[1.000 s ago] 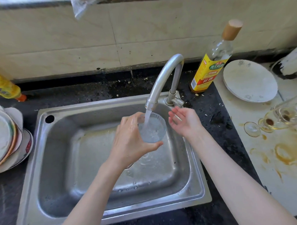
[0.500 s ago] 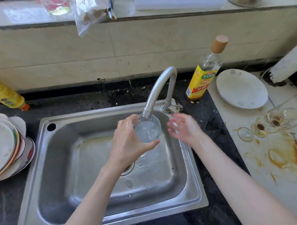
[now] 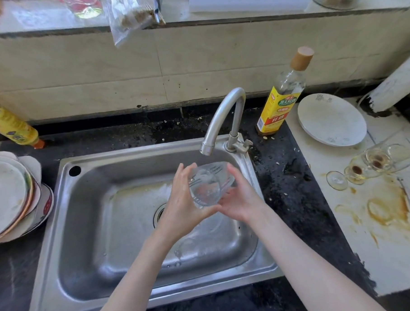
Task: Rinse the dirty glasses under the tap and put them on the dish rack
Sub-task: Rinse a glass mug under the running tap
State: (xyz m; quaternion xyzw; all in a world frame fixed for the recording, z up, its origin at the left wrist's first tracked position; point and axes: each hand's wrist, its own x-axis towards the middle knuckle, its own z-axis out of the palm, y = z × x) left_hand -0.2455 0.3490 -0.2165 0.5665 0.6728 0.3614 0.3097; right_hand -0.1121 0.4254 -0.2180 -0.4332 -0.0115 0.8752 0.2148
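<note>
We see a clear glass (image 3: 206, 187) held over the sink (image 3: 88, 207), just below and in front of the tap (image 3: 223, 117) spout, tilted on its side. The left hand (image 3: 185, 203) wraps its fingers and thumb round the glass from the left; the right hand (image 3: 240, 200) cups it from the right, fingers curled against its wall. On the stained counter (image 3: 378, 230) to the right, dirty glasses (image 3: 364, 169) lie tipped beside a plate (image 3: 331, 119). Stacked plates (image 3: 11, 196) sit at left.
</note>
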